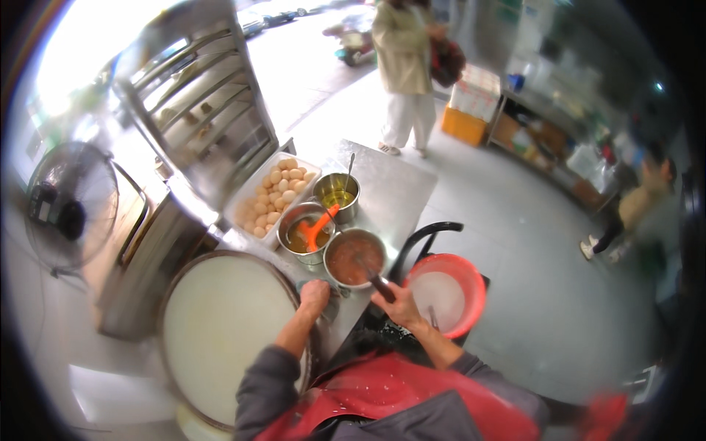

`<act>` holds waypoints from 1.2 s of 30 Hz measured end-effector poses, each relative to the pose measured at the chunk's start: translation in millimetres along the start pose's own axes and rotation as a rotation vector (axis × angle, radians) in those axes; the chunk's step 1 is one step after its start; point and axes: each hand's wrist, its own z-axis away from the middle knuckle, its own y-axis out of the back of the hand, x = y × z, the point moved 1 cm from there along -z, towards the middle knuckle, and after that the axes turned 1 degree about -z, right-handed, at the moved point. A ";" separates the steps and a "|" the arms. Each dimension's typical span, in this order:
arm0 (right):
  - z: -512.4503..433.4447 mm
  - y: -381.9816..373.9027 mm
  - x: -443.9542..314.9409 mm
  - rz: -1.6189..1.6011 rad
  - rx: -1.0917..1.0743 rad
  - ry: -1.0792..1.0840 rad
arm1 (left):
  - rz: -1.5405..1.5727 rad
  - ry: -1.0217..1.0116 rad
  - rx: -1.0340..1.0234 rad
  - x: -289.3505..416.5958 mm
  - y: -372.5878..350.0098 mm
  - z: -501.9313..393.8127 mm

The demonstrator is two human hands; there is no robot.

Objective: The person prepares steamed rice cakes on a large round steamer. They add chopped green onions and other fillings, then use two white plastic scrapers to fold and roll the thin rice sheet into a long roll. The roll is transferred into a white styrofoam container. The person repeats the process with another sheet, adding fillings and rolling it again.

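My right hand (400, 306) grips the dark handle of a utensil (381, 286). Its far end dips into reddish-brown sauce in a steel pot (354, 258). At the table's near edge my left hand (315, 296) is closed around a greyish thing, perhaps a cloth, mostly hidden by the fingers. That hand is between the sauce pot and a large round griddle (231, 336) with a pale surface. Behind the sauce pot stand a steel pot (306, 229) with an orange brush (314, 229) in it and another pot (336, 195) of yellow liquid with a spoon.
A plastic tub of eggs (276, 193) sits on the steel table (386, 176). To my right is a red bucket (447, 295) of whitish liquid, beside a black curved handle (427, 234). A fan (71, 204) and rack (198, 99) stand left. Two people are farther off.
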 end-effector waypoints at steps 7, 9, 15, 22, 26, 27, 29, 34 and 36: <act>-16.0 -8.1 2.8 0.008 -0.096 -0.023 | 0.182 0.111 -0.056 -5.5 0.2 -5.1; -19.5 -13.3 0.4 0.009 -0.107 -0.012 | 0.239 0.175 -0.035 -6.6 8.0 -0.4; -21.5 -28.6 -3.1 -0.025 -0.128 0.082 | 0.303 0.223 -0.013 -2.6 19.1 5.9; -11.3 -31.0 -10.2 0.026 -0.176 -0.034 | 0.503 0.119 0.121 8.7 4.8 14.5; -7.6 -34.8 -19.5 0.027 -0.198 -0.017 | 0.881 0.239 0.108 0.4 22.4 51.0; -6.6 -37.6 -21.7 0.036 -0.226 0.004 | 1.024 0.295 0.043 -3.9 30.6 62.2; -4.3 -45.5 -25.5 0.056 -0.282 0.050 | 1.329 0.336 0.072 -11.9 50.2 88.3; 8.7 -77.5 -35.3 0.055 -0.550 0.075 | 1.838 0.398 0.271 -18.9 81.1 151.3; 16.4 -91.0 -41.1 0.148 -0.634 0.115 | 1.872 0.399 0.304 -20.2 81.5 170.2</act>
